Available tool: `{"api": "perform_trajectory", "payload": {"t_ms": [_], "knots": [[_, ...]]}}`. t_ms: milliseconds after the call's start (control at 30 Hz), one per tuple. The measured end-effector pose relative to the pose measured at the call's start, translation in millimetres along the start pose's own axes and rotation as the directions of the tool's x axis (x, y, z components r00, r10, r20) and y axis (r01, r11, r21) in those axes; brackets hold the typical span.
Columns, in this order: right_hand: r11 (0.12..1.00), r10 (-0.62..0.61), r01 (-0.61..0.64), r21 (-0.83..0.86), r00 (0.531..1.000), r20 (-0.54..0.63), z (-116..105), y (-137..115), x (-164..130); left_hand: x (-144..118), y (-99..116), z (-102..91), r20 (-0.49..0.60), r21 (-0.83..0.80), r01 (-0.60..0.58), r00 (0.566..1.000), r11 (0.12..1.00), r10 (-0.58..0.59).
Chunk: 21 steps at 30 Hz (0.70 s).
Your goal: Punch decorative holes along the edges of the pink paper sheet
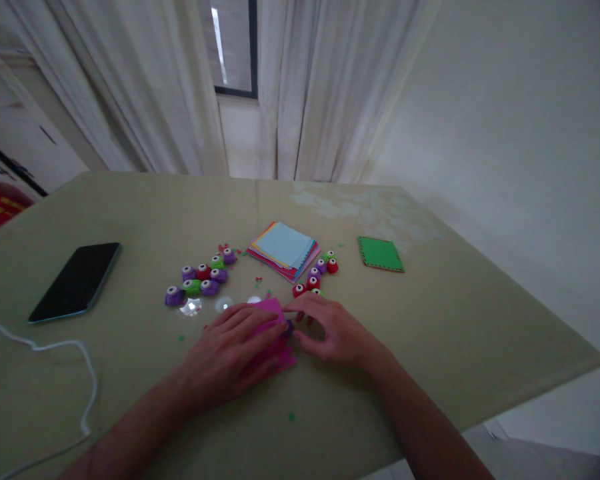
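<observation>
My left hand rests over a bright pink sheet of paper, its fingers keeping hold of it; the lower right edge of the sheet is notched. A small dark purple piece sits at the paper's right side, by the left fingertips; it resembles the other one-eyed figures but is mostly hidden. My right hand is curved beside that piece, thumb and index finger apart. Just beyond the right hand stand several red, purple and green one-eyed figures. More of them are grouped beyond my left hand.
A stack of coloured paper squares lies farther back, and a green square with a patterned edge to its right. A black-screened tablet and a white cable are at left. Tiny paper bits dot the table.
</observation>
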State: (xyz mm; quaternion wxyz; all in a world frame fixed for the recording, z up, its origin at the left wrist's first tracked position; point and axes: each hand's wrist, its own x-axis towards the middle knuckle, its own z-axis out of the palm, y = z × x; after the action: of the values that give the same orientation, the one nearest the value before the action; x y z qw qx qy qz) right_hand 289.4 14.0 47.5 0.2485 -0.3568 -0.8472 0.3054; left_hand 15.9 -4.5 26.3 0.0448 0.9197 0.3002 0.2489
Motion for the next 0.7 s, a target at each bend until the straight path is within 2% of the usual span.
{"api": "perform_trajectory", "payload": {"t_ms": [167,333,433,600,700], "knots": [[1.000,0.017,-0.017,-0.015,1.000,0.000,4,3,0,-4,-9,-1.3,0.059,0.001,0.071,0.996,0.997,-0.071],[0.999,-0.045,0.044,-0.011,0.999,-0.014,2,1,1,-2,-3,-0.9,0.023,-0.001,-0.004,1.000,1.000,0.004],[0.996,-0.083,0.083,-0.014,0.997,-0.011,0,-1,1,0,5,1.8,0.042,0.039,-0.011,0.999,0.999,0.009],[0.997,-0.071,0.070,-0.044,0.997,-0.004,6,-5,-1,0,9,3.0,0.147,0.070,0.052,0.987,0.996,-0.062],[0.994,-0.043,0.039,-0.099,0.998,-0.035,13,-7,-1,0,9,2.7,0.158,0.030,0.097,0.982,0.995,-0.101]]}}
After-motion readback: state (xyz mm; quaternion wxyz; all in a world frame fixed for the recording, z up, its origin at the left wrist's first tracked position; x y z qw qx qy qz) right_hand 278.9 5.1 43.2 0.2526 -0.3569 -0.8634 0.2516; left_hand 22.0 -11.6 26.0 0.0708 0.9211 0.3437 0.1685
